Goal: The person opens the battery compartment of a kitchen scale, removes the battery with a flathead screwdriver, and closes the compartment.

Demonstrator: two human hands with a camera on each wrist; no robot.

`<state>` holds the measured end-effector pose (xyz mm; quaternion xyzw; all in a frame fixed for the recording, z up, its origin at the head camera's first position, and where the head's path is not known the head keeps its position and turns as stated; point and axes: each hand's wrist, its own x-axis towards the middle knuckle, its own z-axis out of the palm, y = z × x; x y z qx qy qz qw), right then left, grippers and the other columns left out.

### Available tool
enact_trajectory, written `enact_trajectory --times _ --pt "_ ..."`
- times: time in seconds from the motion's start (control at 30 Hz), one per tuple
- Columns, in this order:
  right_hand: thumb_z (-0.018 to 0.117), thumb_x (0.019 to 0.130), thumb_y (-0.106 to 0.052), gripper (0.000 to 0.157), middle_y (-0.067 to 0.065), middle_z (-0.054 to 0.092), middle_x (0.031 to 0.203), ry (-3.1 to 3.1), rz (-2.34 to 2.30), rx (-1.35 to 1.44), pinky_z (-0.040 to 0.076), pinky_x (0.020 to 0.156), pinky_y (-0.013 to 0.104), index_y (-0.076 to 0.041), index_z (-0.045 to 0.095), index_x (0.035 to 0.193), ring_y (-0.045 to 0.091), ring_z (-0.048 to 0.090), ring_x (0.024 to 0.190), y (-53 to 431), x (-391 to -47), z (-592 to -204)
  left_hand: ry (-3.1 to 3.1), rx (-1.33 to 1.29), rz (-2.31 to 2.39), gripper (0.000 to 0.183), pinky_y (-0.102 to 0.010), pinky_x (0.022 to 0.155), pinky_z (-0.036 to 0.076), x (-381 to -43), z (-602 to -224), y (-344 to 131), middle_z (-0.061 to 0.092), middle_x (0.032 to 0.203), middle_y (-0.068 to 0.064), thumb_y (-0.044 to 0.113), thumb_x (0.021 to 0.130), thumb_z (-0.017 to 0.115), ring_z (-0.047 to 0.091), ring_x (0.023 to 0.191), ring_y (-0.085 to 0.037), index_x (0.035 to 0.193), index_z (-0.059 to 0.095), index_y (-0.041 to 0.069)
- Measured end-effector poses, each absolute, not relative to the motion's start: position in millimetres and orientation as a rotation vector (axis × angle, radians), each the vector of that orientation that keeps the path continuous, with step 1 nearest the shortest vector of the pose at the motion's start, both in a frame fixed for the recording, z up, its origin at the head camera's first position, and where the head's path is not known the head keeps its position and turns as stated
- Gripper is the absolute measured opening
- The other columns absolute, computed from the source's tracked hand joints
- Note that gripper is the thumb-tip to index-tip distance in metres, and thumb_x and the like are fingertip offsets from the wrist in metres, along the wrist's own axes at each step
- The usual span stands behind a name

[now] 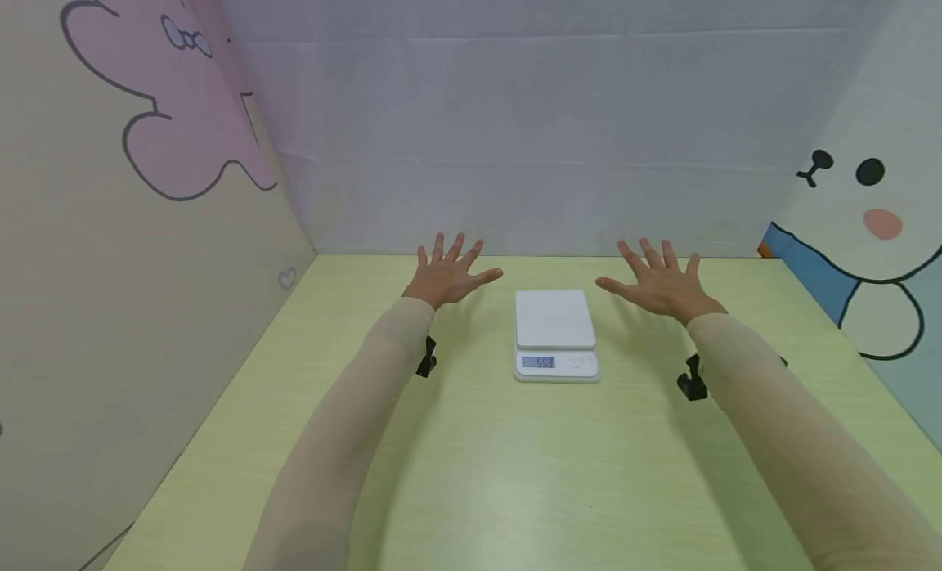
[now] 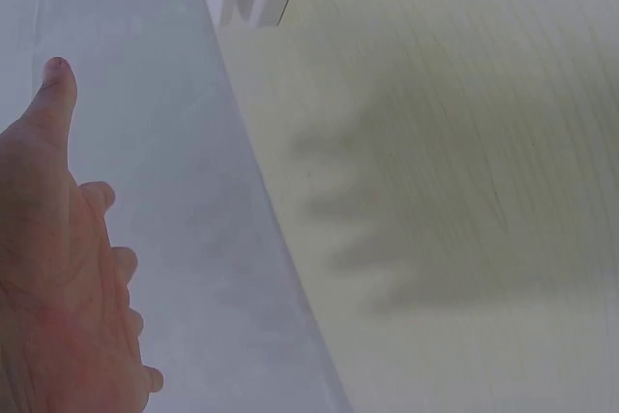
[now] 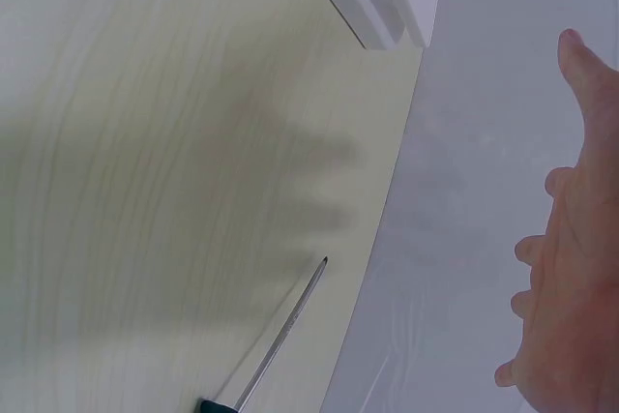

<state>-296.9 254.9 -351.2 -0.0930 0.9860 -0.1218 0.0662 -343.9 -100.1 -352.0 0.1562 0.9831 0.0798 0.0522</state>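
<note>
A white kitchen scale (image 1: 555, 319) with a small lit display lies on the table between my two hands. My left hand (image 1: 446, 278) hovers to the left of the scale, fingers spread and holding nothing. On the other side my right hand (image 1: 662, 286) is held out the same way, fingers spread, with nothing in it. In the left wrist view the left palm (image 2: 68, 287) and thumb show above the table. A screwdriver (image 3: 285, 331) with a metal shaft and dark handle end lies on the table below the right hand; the right forearm mostly hides that spot in the head view.
The pale yellow-green table (image 1: 515, 473) ends at a whitish cloth backdrop (image 1: 552, 146). Side panels with cartoon drawings stand at left and right. Black wrist mounts (image 1: 692, 380) hang under both sleeves.
</note>
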Motion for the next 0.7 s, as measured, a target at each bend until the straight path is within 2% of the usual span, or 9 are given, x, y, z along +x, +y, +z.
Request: enact_trajectory --times 0.2,0.33,0.5,0.7 --pt "0.03 0.092 -0.075 0.092 0.026 -0.005 0.162 2.974 -0.367 -0.298 -0.017 0.1 0.078 -0.019 -0.001 0.159 0.052 -0.012 0.145 255 -298 -353 2.957 0.467 0.244 0.085 -0.064 0.115 -0.009 -344 -357 -101 -0.003 0.166 -0.005 0.079 0.09 0.024 -0.011 0.151 -0.037 0.158 0.005 0.032" --pt "0.032 0.094 -0.071 0.09 0.025 -0.001 0.162 2.986 -0.391 -0.344 -0.014 0.102 0.077 -0.015 0.004 0.159 0.05 -0.007 0.147 255 -296 -360 2.908 0.473 0.288 0.087 -0.064 0.116 -0.007 -341 -365 -100 0.003 0.166 -0.005 0.078 0.091 0.029 -0.007 0.151 -0.037 0.159 0.01 0.027" --pt "0.045 0.098 -0.054 0.081 0.026 0.009 0.161 2.966 -0.459 -0.478 -0.001 0.105 0.078 -0.006 0.016 0.157 0.05 0.004 0.147 252 -290 -374 2.791 0.502 0.346 0.087 -0.063 0.116 -0.005 -334 -379 -98 0.012 0.166 -0.004 0.071 0.09 0.045 -0.002 0.152 -0.036 0.158 0.021 0.022" --pt "0.057 0.097 -0.023 0.069 0.034 0.013 0.157 2.781 -0.729 -0.635 0.013 0.112 0.069 0.008 0.025 0.15 0.054 0.011 0.144 251 -285 -403 2.721 0.555 0.309 0.086 -0.061 0.118 0.009 -324 -400 -92 0.02 0.164 -0.004 0.063 0.085 0.064 0.01 0.152 -0.033 0.153 0.034 0.021"
